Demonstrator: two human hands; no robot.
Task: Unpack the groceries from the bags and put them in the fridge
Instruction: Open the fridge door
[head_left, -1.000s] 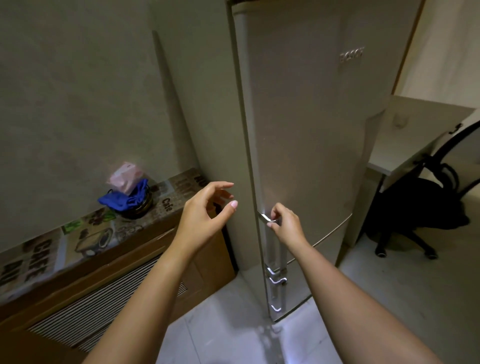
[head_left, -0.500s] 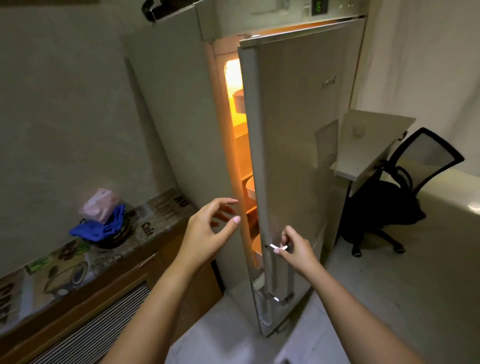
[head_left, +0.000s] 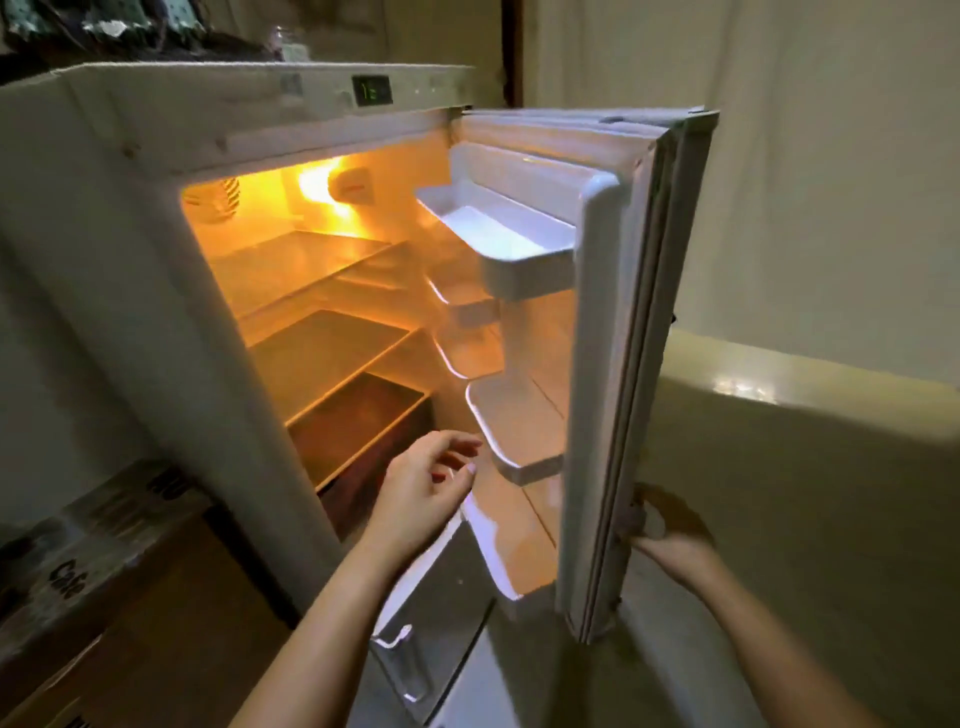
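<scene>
Nearest, the right hand (head_left: 670, 535) is curled round the outer edge of the fridge door (head_left: 631, 364), low down by the handle side; its fingers wrap behind the edge, so just how they lie cannot be told. The left hand (head_left: 423, 491) hovers in front of the opening, holding nothing, fingers loosely spread and lightly bent. Below it sits the shut freezer door (head_left: 436, 613) with its metal handle.

The door stands about square to the fridge (head_left: 130, 218) — wide enough, I judge, for loading. To do this step well, swing it until it rests on its own, then let go so both hands are free for the bags.

Further in, the door racks (head_left: 498, 228) and the lit glass shelves (head_left: 322, 348) look bare, with a dark drawer (head_left: 358, 431) at the bottom. No bags or groceries show here — they must be out of sight. To the left a patterned worktop (head_left: 78, 561) runs beside the fridge
</scene>
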